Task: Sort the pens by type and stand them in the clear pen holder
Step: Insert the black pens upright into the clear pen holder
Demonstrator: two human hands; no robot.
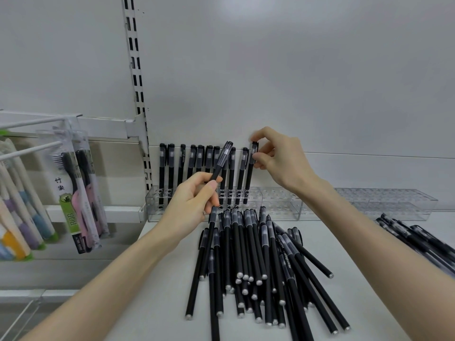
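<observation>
Your left hand (194, 195) pinches one black capped pen (220, 163) low on its barrel between thumb and fingers, the cap end tilted up and to the right in front of the row already standing. Your right hand (278, 158) has its thumb and fingers closed around the cap of the rightmost standing pen (250, 172), whose lower end sits in the clear pen holder (278, 205). That holder runs along the back of the white surface (160, 279) against the wall, with about a dozen black pens (197, 163) upright in its left part; one of them carries pale lettering along its barrel that looks like "TEST 2", though it is small. The holes to the right of your hand stand unfilled.

A loose pile of black pens (256, 262) lies on the surface just in front of the holder, silver end plugs toward you; some barrels bear white print too blurred to read. A second, smaller heap of pens (418, 239) lies at the right edge.

On hooks at the left hang packaged toothbrushes (76, 193); one green card reads "BQB", with Chinese characters above it.
</observation>
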